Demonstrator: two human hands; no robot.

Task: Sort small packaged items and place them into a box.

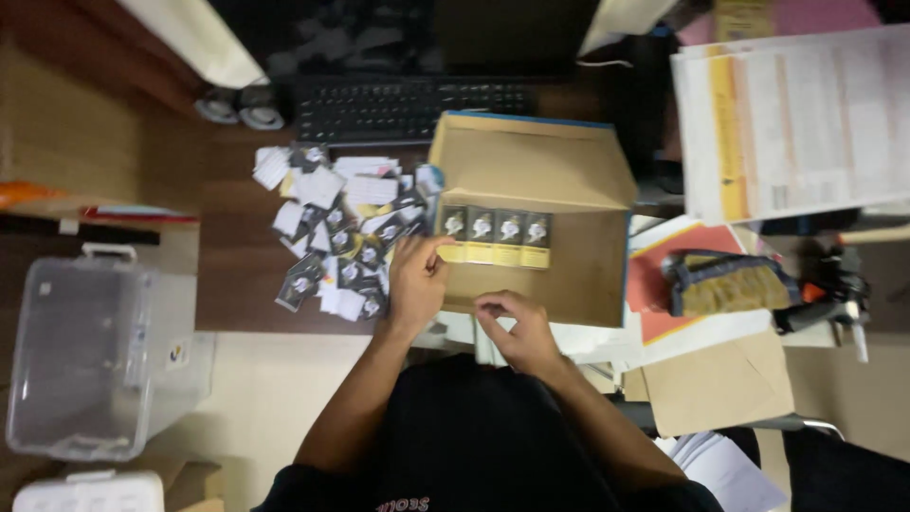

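Observation:
An open cardboard box (578, 275) with a blue rim sits on the desk in front of me. Along its back inner wall stands a row of several small grey and yellow packs (495, 235). My left hand (415, 277) rests at the box's left edge, fingers pointing toward the leftmost pack, holding nothing that I can see. My right hand (517, 327) hovers at the box's near edge with fingers curled; whether it pinches something small is unclear. A loose pile of small dark and white cards (336, 232) lies just left of the box.
A black keyboard (408, 106) lies behind the box. A clear plastic bin (81, 351) stands at the left. Stacked papers (796, 118), a red folder (654, 284), a brown envelope (720, 384) and a dark pouch (725, 283) crowd the right side.

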